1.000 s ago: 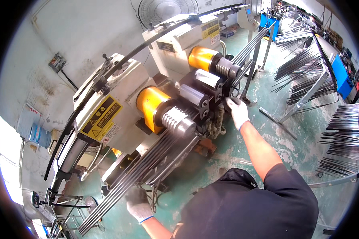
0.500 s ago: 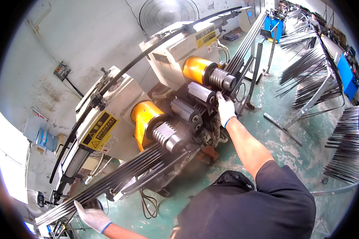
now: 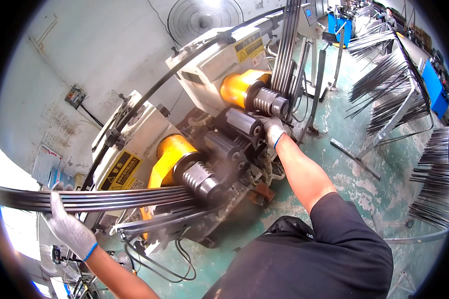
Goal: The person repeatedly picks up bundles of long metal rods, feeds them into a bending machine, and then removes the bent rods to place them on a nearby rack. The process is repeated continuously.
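A bundle of several long, dark metal bars [image 3: 124, 200] runs from the left into a bending machine. My left hand [image 3: 71, 230], in a pale knit glove with a blue cuff, is closed around the bundle near its left end. The bars enter at a grooved steel roller [image 3: 200, 178] with a yellow housing [image 3: 170, 154], and rise steeply beside a second grooved roller [image 3: 270, 102]. Just below that roller, my gloved right hand [image 3: 273, 130] reaches to the end of a dark faceted block [image 3: 243, 122]. Its fingers seem stretched out and are partly hidden; I see nothing held in them.
White machine housings [image 3: 209, 74] with yellow warning labels stand against the wall, under a large fan [image 3: 204, 21]. A coil spring [image 3: 159, 224] and hanging cables [image 3: 184, 259] are below the bars. Racks of dark rods [image 3: 384, 107] stand right; a person [image 3: 390, 19] is far behind.
Both ends of the bars have swung upward, the left end nearly level and the right end steep. My left hand has risen with them; my right hand has shifted slightly left and its fingers point left.
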Tool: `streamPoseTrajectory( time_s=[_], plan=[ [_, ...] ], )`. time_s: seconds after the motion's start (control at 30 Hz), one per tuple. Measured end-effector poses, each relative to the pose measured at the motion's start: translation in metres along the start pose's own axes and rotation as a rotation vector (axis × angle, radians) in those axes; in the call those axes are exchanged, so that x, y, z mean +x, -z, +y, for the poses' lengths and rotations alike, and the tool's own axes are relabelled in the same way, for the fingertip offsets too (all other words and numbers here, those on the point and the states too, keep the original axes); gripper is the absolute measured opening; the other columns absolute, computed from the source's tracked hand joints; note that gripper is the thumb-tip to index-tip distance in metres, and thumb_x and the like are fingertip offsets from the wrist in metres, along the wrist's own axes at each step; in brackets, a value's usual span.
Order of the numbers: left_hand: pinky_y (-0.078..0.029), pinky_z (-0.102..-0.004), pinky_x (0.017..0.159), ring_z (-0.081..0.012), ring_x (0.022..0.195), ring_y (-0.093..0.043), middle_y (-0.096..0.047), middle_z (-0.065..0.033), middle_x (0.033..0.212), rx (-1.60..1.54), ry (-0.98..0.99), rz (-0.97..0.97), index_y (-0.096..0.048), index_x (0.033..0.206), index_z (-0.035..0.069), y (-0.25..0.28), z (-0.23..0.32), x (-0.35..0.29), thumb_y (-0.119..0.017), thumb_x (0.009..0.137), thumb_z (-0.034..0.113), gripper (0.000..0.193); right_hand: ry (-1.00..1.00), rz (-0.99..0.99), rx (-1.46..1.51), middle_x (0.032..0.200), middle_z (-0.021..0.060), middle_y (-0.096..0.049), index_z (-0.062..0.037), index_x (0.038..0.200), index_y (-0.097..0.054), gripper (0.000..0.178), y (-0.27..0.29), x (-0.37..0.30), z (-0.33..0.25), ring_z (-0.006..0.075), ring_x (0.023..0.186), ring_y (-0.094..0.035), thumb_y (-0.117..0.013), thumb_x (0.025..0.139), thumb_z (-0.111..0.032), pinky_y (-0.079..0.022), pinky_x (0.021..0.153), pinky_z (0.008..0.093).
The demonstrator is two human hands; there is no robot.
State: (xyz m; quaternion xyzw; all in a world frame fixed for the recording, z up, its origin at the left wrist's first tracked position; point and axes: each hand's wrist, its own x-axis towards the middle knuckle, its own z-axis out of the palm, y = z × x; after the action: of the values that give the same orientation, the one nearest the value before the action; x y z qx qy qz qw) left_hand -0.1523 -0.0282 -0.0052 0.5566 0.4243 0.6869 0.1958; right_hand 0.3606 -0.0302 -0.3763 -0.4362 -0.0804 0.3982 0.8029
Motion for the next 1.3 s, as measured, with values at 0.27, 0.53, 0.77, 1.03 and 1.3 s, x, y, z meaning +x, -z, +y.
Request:
streamPoseTrajectory(
  time_s=[0.27, 0.53, 0.77, 1.03, 1.3],
  plan=[
    [-0.055, -0.0361, 0.087, -0.0207, 0.09, -0.068, -0.068, -0.0119, 0.098, 0.191, -0.222, -0.368, -0.061, 0.122, -0.002, -0.1, 0.027, -0.01, -0.059, 0.106, 0.02, 0.027, 0.071, -0.031, -0.064, 0.101, 0.0115, -0.077, 0.0004, 0.114, -0.074, 0.026, 0.006, -0.002, 0.0, 0.0215, 0.082, -0.076, -0.079, 0.089, -0.005, -0.063, 0.069, 0.0382],
    [-0.051, -0.0279, 0.066, -0.011, 0.073, -0.06, -0.062, -0.0064, 0.089, 0.237, -0.322, -0.383, -0.062, 0.128, 0.001, -0.157, 0.025, -0.026, -0.058, 0.102, 0.013, 0.028, 0.09, -0.084, -0.162, 0.106, 0.0105, -0.077, 0.0016, 0.119, -0.074, 0.027, 0.007, -0.015, -0.01, 0.021, 0.087, -0.075, -0.072, 0.092, -0.004, -0.062, 0.071, 0.0368],
    [-0.05, -0.0271, 0.064, -0.0102, 0.074, -0.061, -0.064, -0.0061, 0.087, 0.201, -0.341, -0.378, -0.061, 0.13, 0.0, -0.161, 0.017, -0.029, -0.06, 0.103, 0.014, 0.03, 0.113, -0.103, -0.112, 0.106, 0.0128, -0.077, 0.005, 0.115, -0.075, 0.022, 0.005, -0.015, -0.008, 0.0207, 0.088, -0.075, -0.07, 0.095, -0.002, -0.062, 0.074, 0.035],
    [-0.052, -0.0285, 0.067, -0.0117, 0.073, -0.062, -0.065, -0.0069, 0.086, 0.195, -0.312, -0.389, -0.061, 0.128, 0.0, -0.159, 0.022, -0.032, -0.059, 0.104, 0.015, 0.028, 0.15, -0.134, -0.183, 0.113, 0.0124, -0.076, 0.0039, 0.121, -0.072, 0.028, 0.012, -0.012, -0.009, 0.0204, 0.098, -0.075, -0.068, 0.094, -0.003, -0.061, 0.081, 0.0354],
    [-0.052, -0.0283, 0.069, -0.0125, 0.076, -0.063, -0.065, -0.007, 0.087, 0.215, -0.331, -0.375, -0.061, 0.129, 0.001, -0.157, 0.017, -0.027, -0.059, 0.104, 0.017, 0.029, 0.116, -0.128, -0.145, 0.116, 0.0125, -0.076, 0.0038, 0.122, -0.07, 0.028, 0.009, -0.011, -0.006, 0.0212, 0.102, -0.075, -0.063, 0.095, 0.0, -0.061, 0.087, 0.0358]
  ],
)
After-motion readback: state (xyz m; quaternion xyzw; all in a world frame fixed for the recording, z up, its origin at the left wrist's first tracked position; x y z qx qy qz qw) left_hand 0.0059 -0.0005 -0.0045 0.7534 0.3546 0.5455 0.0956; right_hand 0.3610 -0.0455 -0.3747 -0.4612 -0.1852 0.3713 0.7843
